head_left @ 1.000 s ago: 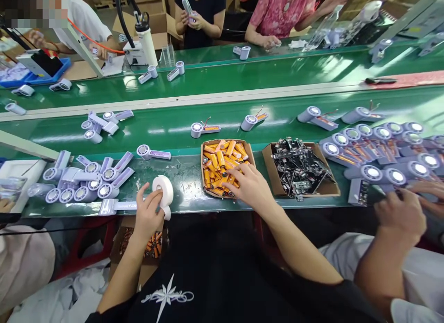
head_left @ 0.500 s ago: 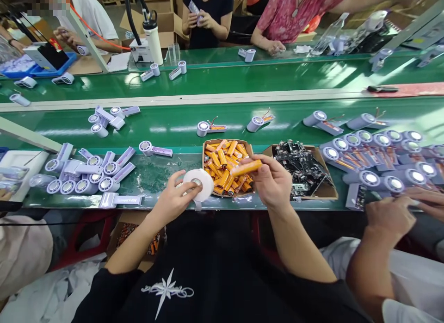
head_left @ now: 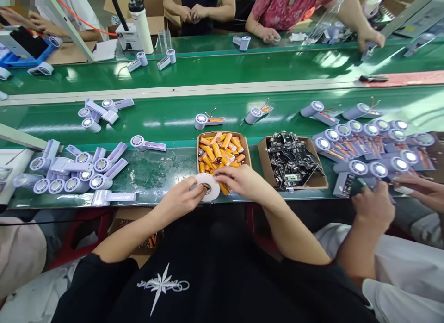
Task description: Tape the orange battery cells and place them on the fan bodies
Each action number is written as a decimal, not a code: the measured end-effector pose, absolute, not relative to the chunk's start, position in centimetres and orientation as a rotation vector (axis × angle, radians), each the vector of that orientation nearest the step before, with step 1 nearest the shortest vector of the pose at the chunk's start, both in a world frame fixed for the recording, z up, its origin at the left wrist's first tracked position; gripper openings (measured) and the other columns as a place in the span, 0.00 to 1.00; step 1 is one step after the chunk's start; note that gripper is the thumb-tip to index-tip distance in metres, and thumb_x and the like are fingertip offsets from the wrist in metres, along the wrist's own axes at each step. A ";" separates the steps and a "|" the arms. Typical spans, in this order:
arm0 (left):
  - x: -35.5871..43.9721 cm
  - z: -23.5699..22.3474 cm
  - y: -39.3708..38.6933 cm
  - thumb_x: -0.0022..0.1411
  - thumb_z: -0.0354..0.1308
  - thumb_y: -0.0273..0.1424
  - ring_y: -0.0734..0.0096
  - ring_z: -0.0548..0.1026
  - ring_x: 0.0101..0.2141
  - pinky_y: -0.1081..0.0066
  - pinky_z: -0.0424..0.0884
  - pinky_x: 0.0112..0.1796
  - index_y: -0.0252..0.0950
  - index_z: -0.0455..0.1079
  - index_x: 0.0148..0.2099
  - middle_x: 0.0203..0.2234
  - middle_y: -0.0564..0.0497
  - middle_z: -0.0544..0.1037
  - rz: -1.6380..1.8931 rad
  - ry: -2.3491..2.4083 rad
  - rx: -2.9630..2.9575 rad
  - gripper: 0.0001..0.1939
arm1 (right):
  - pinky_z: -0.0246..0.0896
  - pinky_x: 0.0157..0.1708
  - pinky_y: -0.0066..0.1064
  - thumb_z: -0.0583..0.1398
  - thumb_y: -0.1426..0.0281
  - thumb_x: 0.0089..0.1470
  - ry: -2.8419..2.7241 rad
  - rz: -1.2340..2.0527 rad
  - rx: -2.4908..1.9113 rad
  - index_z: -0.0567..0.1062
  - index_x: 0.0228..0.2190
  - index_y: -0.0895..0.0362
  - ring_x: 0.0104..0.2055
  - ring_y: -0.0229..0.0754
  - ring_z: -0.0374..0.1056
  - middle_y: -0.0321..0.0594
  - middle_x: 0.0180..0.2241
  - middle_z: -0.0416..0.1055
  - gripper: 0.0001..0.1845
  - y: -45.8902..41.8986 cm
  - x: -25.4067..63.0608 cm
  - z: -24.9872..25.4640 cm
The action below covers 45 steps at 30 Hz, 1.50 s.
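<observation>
My left hand [head_left: 185,193] is closed round a roll of white tape [head_left: 212,188], with fingers in its core. My right hand [head_left: 243,182] is closed, its fingertips pinched together at the upper right rim of the roll. An orange cylindrical battery [head_left: 224,189] shows partly below the right palm, mostly hidden by the hand. Whether the fingertips pinch the tape's end is too small to tell. Just behind both hands stands a cardboard box [head_left: 199,152] filled with orange batteries [head_left: 217,150].
Right of me is a box [head_left: 264,158] of black circuit parts [head_left: 291,158]. Lilac handheld fans [head_left: 74,184] lie grouped at left; more fans [head_left: 357,168] with batteries lie at right, by a co-worker's hands [head_left: 374,205]. Several fans lie along the green belt [head_left: 166,114]. People sit opposite.
My right hand has moved left and down from above the battery box to the tape roll, its battery now mostly covered. The left hand has shifted slightly right. The view has shifted a little.
</observation>
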State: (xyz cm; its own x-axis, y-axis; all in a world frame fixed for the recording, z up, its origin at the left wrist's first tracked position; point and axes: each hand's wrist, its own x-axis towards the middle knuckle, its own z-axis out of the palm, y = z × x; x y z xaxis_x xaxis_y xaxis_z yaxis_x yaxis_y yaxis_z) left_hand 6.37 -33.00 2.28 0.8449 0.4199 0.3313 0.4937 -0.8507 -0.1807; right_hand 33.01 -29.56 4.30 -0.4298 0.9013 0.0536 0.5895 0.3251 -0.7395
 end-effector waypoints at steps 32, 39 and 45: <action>7.0 -0.5 -37.4 0.74 0.61 0.29 0.65 0.71 0.42 0.64 0.71 0.46 0.41 0.75 0.61 0.41 0.49 0.84 -0.812 -1.044 -2.740 0.16 | 0.83 0.44 0.42 0.76 0.63 0.49 -0.889 0.996 -1.084 0.76 0.52 0.49 0.46 0.51 0.83 0.42 0.46 0.84 0.30 -31.9 28.0 -1.2; 1.9 -2.8 -33.6 0.68 0.65 0.29 0.57 0.76 0.53 0.55 0.74 0.56 0.41 0.78 0.57 0.50 0.45 0.83 -0.416 -1.203 -3.045 0.16 | 0.82 0.45 0.37 0.75 0.72 0.50 -0.783 0.664 -0.924 0.80 0.50 0.39 0.50 0.46 0.81 0.34 0.50 0.82 0.27 -28.0 36.6 2.4; -5.3 -2.8 -24.3 0.72 0.61 0.41 0.56 0.78 0.52 0.53 0.71 0.59 0.38 0.81 0.51 0.46 0.44 0.85 -0.620 -1.657 -2.891 0.14 | 0.83 0.47 0.40 0.80 0.71 0.36 -0.834 0.860 -1.078 0.83 0.45 0.49 0.44 0.48 0.83 0.33 0.34 0.83 0.30 -31.2 34.4 -1.2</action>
